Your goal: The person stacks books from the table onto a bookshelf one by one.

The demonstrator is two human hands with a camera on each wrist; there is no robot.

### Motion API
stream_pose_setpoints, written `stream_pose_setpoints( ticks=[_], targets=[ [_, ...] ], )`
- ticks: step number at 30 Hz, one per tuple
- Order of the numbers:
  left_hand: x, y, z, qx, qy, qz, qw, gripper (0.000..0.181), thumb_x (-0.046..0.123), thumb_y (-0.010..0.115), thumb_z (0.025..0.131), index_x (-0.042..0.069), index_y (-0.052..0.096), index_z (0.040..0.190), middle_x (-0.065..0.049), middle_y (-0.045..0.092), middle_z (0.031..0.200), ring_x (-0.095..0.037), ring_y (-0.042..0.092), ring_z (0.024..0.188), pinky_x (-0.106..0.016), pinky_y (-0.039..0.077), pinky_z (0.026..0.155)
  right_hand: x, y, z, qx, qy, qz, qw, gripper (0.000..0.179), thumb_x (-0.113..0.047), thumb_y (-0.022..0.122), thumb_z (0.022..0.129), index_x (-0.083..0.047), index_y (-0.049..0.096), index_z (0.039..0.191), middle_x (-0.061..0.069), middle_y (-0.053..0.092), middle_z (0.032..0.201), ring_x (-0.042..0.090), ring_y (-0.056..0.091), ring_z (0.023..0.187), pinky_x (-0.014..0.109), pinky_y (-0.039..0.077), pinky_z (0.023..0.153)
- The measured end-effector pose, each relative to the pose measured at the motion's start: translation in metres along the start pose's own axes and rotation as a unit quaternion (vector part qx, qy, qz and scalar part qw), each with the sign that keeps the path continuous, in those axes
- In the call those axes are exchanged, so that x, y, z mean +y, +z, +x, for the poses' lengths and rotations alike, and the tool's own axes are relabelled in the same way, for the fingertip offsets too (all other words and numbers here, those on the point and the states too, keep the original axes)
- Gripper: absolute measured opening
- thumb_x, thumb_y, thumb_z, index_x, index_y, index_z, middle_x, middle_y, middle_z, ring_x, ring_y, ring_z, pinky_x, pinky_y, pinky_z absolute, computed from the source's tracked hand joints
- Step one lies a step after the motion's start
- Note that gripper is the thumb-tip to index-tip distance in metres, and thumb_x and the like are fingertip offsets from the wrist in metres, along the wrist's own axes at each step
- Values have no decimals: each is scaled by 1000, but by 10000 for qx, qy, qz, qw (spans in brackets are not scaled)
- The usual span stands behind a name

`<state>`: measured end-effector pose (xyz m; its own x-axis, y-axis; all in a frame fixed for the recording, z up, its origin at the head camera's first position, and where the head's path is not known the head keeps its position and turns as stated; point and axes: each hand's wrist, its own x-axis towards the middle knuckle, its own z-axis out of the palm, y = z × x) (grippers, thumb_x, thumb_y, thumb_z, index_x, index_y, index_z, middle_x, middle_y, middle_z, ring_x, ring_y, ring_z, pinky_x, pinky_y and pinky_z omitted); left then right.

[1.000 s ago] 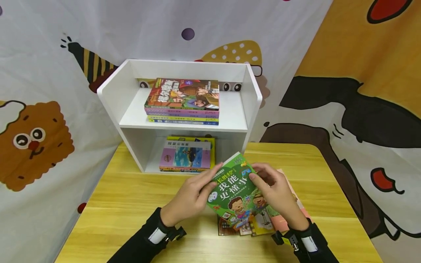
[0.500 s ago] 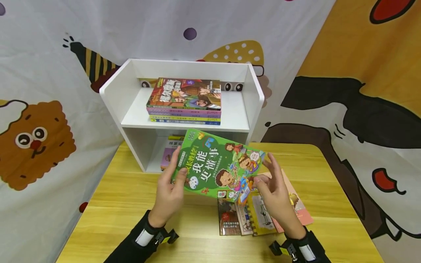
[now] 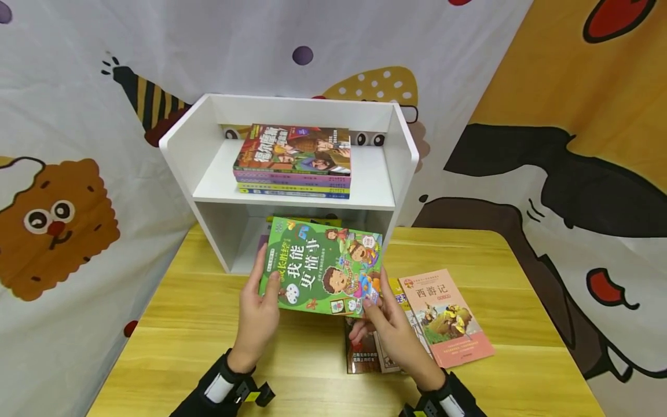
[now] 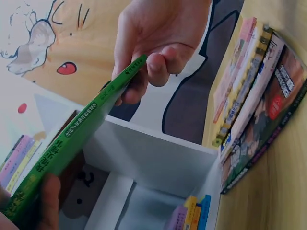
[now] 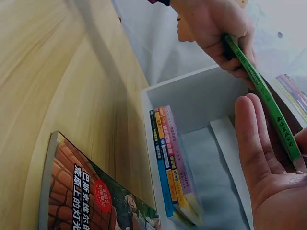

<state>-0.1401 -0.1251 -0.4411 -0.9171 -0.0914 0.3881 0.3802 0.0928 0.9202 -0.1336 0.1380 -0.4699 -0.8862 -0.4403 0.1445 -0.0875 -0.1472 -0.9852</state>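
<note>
Green book point(image 3: 312, 260) shifted left; wrist views show spine point(image 4: 79, 120).

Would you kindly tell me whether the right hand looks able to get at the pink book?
Probably not just yet: the right hand holds the green book, although the pink book lies close by, uncovered.

Children's reading corner, by the look; home or staged set, can't tell. Cartoon-print cloth point(image 3: 333, 35) hangs beyond the far edge of the wood-grain worktop point(image 3: 193, 313). Small white two-tier bookshelf point(image 3: 203, 150) along that edge, stacked books point(image 3: 293, 153) inside; green cartoon-cover book point(image 3: 318, 269) held in front of it.
</note>
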Motion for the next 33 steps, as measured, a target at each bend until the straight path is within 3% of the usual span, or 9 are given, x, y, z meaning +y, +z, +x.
stream_pose_setpoints(
  ticks=[5,9,12,16,23,29,33],
  targets=[
    [-5,-7,3,-113,-373,347,9986,58,12,44,99,30,18,148,0,20,154,-17,46,49,-26,43,38,6,1,9,394,158,-318,9986,69,-16,38,101,-37,-8,148,29,54,80,44,57,60,49,53,51],
    [-11,-13,8,-287,-708,340,9965,61,15,45,99,33,14,148,-6,31,149,-24,53,52,-30,48,38,14,-2,20,615,246,-442,9968,68,-22,43,99,-38,-2,148,27,49,81,41,57,58,50,53,49],
    [-19,-17,13,-440,-1164,204,9920,62,20,45,99,36,11,147,-18,53,123,-36,55,54,-39,53,43,19,-2,28,666,372,-374,9964,67,-24,45,99,-39,2,148,27,50,76,41,56,57,52,53,52],
    [-34,-24,22,-489,-1605,230,9856,61,24,46,99,34,11,148,-23,54,86,-39,55,52,-42,53,43,25,-5,42,395,556,-232,9974,67,-21,43,100,-37,1,148,25,49,73,43,54,56,53,54,52],
    [-79,-37,41,-297,-1775,358,9830,62,31,48,97,28,15,149,-20,54,89,-27,55,47,-34,48,37,39,-13,73,215,858,-590,9943,70,-28,49,97,-32,2,149,18,55,72,40,57,59,58,52,57],
    [-108,-42,48,-271,-1923,549,9794,61,34,48,97,25,17,149,-20,57,92,-32,57,51,-44,51,42,57,-19,86,110,1263,-632,9899,76,-34,52,96,-27,-1,150,17,63,77,35,59,62,55,53,64],
    [-120,-43,50,-261,-1945,535,9791,59,29,48,97,19,21,149,-22,58,90,-37,57,52,-46,53,43,68,-24,92,36,1360,-674,9884,77,-34,52,95,-24,-1,150,27,64,88,33,59,61,56,53,64]
  ],
)
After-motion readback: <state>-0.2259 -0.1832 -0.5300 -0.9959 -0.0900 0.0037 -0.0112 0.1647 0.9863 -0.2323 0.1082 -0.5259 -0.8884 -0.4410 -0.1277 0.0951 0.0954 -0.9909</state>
